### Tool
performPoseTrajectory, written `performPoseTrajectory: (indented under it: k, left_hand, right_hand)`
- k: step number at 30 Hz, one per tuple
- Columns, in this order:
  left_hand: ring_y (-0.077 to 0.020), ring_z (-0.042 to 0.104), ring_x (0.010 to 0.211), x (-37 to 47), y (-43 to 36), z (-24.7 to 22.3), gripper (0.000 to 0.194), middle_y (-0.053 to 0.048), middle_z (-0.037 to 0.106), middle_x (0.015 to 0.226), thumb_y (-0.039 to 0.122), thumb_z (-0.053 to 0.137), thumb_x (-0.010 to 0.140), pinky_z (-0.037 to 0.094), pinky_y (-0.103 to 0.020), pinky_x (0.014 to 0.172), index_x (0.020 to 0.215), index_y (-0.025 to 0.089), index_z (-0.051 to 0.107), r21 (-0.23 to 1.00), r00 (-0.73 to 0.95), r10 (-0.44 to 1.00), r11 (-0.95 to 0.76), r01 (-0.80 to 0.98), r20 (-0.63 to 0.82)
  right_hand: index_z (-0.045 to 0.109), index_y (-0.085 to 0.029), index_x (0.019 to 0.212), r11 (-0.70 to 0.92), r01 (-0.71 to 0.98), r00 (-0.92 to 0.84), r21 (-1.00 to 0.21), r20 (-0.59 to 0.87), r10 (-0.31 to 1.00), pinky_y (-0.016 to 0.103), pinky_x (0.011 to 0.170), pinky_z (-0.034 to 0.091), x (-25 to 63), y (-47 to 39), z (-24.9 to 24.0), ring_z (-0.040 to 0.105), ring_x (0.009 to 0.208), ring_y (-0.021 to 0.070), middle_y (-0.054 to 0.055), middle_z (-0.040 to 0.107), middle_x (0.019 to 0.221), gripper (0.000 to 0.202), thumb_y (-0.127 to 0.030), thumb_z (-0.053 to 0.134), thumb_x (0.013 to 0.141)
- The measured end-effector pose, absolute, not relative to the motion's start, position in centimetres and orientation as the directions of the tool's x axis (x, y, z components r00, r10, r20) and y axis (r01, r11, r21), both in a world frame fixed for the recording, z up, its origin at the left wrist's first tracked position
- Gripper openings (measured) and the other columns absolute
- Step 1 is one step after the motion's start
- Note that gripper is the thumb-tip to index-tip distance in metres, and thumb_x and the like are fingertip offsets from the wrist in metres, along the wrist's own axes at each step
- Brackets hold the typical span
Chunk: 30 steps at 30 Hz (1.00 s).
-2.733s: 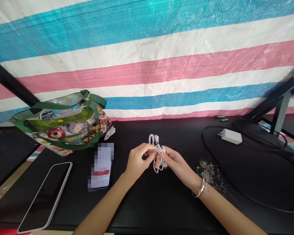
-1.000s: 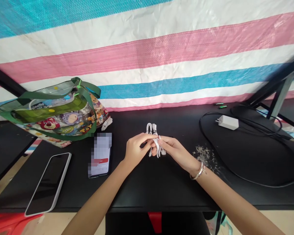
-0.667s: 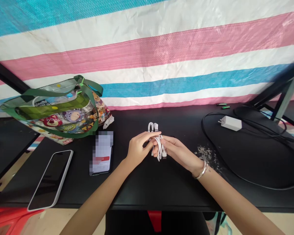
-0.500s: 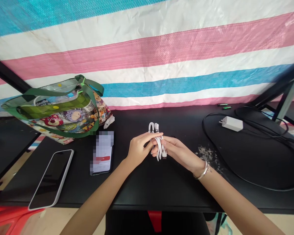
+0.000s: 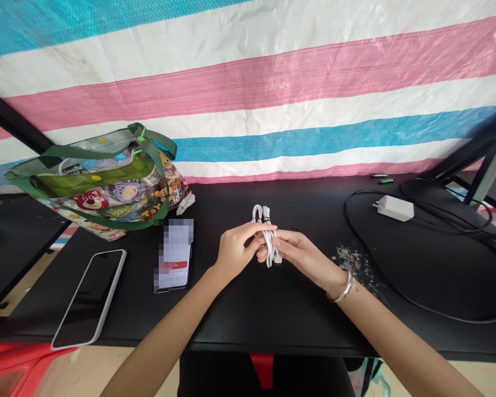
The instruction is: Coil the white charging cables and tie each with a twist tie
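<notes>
A bundled white charging cable (image 5: 268,248) is held between both hands above the black table (image 5: 248,314). Loops of it stick out beyond the fingers at the far side, with a dark tie around one part, and a white plug end hangs near the right fingers. My left hand (image 5: 237,247) is closed on the cable from the left, its index finger lying across the top. From the right, my right hand (image 5: 303,252) pinches the same bundle between thumb and fingers. Some fingertips are hidden behind the cable.
Left of the hands lie a phone with a lit screen (image 5: 176,256) and a white-edged dark phone (image 5: 89,300). A cartoon-print bag (image 5: 119,193) stands behind them. On the right are a white charger (image 5: 395,208), a black cable (image 5: 380,270) and scattered pale crumbs (image 5: 351,259). Striped sheeting (image 5: 273,82) hangs behind.
Both hands keep hold of the cable in almost the same pose. The view has shifted slightly, and the plug end shows a little less below the right fingers.
</notes>
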State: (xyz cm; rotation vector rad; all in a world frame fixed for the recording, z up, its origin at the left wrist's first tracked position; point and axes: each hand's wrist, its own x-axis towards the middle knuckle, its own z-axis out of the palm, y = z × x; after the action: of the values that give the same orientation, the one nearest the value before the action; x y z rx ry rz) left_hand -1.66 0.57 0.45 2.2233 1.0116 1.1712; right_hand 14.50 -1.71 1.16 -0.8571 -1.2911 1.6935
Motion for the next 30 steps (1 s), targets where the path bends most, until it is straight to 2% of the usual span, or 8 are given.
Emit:
performPoseTrajectory:
  k: [10, 16, 19, 22, 25, 30]
  left_hand:
    - [-0.0113, 0.069, 0.072, -1.54, 0.65, 0.43, 0.028, -0.001, 0.076, 0.088, 0.010, 0.046, 0.085, 0.053, -0.019, 0.068, 0.092, 0.020, 0.071, 0.691, 0.343, 0.765, -0.642, 0.332, 0.546]
    - [-0.0135, 0.068, 0.081, -1.42, 0.80, 0.46, 0.028, -0.002, 0.074, 0.095, 0.014, 0.045, 0.085, 0.053, -0.021, 0.071, 0.094, 0.021, 0.071, 0.777, 0.367, 0.811, -0.563, 0.281, 0.455]
    - [-0.0136, 0.065, 0.076, -1.42, 0.69, 0.62, 0.030, -0.003, 0.072, 0.088, 0.019, 0.043, 0.088, 0.051, -0.023, 0.072, 0.102, 0.020, 0.070, 0.815, 0.393, 0.830, -0.515, 0.265, 0.397]
    - [-0.0115, 0.057, 0.061, -1.45, 0.50, 0.59, 0.037, 0.000, 0.061, 0.068, 0.030, 0.037, 0.093, 0.049, -0.025, 0.068, 0.117, 0.017, 0.063, 0.873, 0.459, 0.816, -0.463, 0.154, 0.352]
    - [-0.0113, 0.052, 0.057, -1.45, 0.31, 0.33, 0.046, 0.003, 0.052, 0.064, 0.040, 0.039, 0.092, 0.049, -0.026, 0.067, 0.129, 0.015, 0.052, 0.917, 0.537, 0.779, -0.399, 0.028, 0.323]
    - [-0.0161, 0.057, 0.069, -1.23, -0.04, -0.08, 0.071, 0.003, 0.056, 0.072, 0.036, 0.062, 0.079, 0.050, -0.034, 0.077, 0.141, 0.019, 0.032, 0.921, 0.633, 0.746, -0.367, 0.131, 0.207]
  right_hand:
    - [0.072, -0.018, 0.090, -0.083, -0.165, -0.442, -0.983, -0.001, 0.897, 0.035, 0.081, 0.052, 14.63, -1.68, 1.47, 0.070, 0.075, 0.0182, 0.006, 0.075, 0.079, 0.034, -0.049, 0.066, 0.078]
    - [0.069, -0.018, 0.091, -0.048, -0.191, -0.431, -0.980, 0.040, 0.902, 0.031, 0.074, 0.053, 14.51, -1.60, 1.20, 0.070, 0.072, 0.0169, 0.005, 0.074, 0.076, 0.036, -0.051, 0.065, 0.079]
    - [0.068, -0.018, 0.090, -0.057, -0.228, -0.406, -0.972, 0.041, 0.913, 0.029, 0.069, 0.053, 14.48, -1.64, 1.10, 0.067, 0.067, 0.0152, 0.003, 0.072, 0.072, 0.035, -0.051, 0.064, 0.079]
    - [0.066, -0.019, 0.088, -0.070, -0.268, -0.378, -0.961, 0.038, 0.925, 0.027, 0.066, 0.051, 14.48, -1.73, 1.15, 0.065, 0.065, 0.0138, 0.001, 0.069, 0.068, 0.033, -0.051, 0.064, 0.079]
    - [0.065, -0.019, 0.085, -0.080, -0.280, -0.361, -0.957, 0.028, 0.932, 0.026, 0.064, 0.050, 14.53, -1.80, 1.32, 0.063, 0.064, 0.0137, 0.000, 0.066, 0.067, 0.033, -0.052, 0.065, 0.078]
    - [0.063, -0.020, 0.087, -0.091, -0.306, -0.387, -0.948, 0.037, 0.921, 0.028, 0.066, 0.051, 14.45, -1.89, 1.44, 0.062, 0.064, 0.0139, 0.000, 0.067, 0.070, 0.032, -0.051, 0.064, 0.079]
